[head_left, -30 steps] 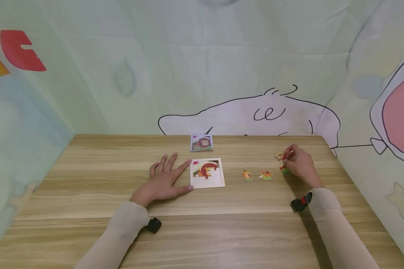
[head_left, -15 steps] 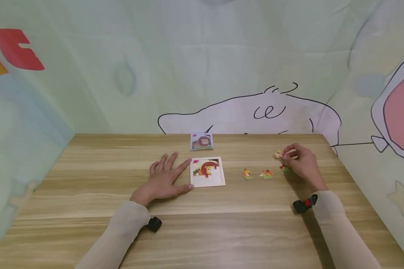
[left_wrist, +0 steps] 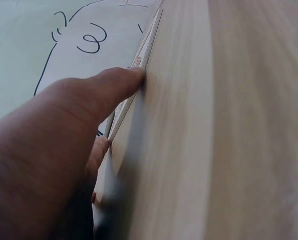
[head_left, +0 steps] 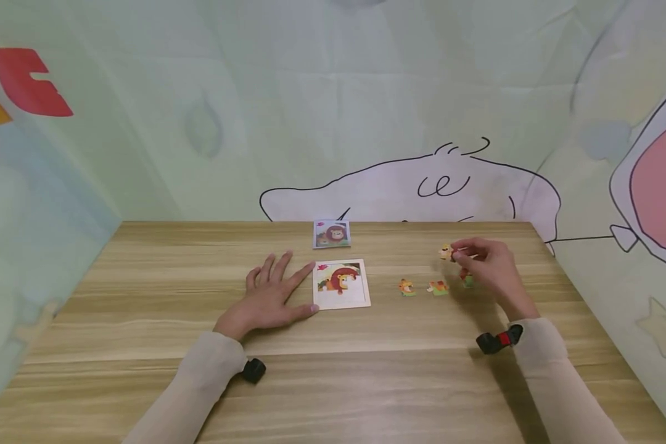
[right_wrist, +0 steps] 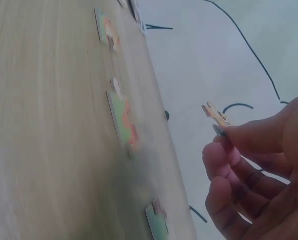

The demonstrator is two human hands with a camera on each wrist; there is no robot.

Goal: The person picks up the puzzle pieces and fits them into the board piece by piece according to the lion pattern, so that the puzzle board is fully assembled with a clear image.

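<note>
My right hand point(head_left: 489, 266) pinches a yellow-and-red jigsaw piece point(head_left: 447, 252) between thumb and fingers, raised over the table; the right wrist view shows the same piece point(right_wrist: 216, 115) at the fingertips. My left hand point(head_left: 272, 296) lies spread on the table, its thumb and index fingertips at the left edge of a square puzzle board point(head_left: 341, 301). That board has a partly filled lion picture, with white bare base at lower right. Between board and right hand lie two loose pieces, an orange one point(head_left: 406, 287) and a red-and-green one point(head_left: 438, 288). A third piece point(head_left: 466, 279) is partly hidden below the right hand.
Behind the board, near the table's back edge, lies a small lion picture card point(head_left: 332, 234). The wood-grain table point(head_left: 333, 382) meets a printed cloth backdrop point(head_left: 288, 111). Each wrist wears a black camera, like the left one point(head_left: 253, 370).
My right hand has lifted the pinched piece and moved it slightly left, uncovering more of the piece. The left hand stays at the board's edge.
</note>
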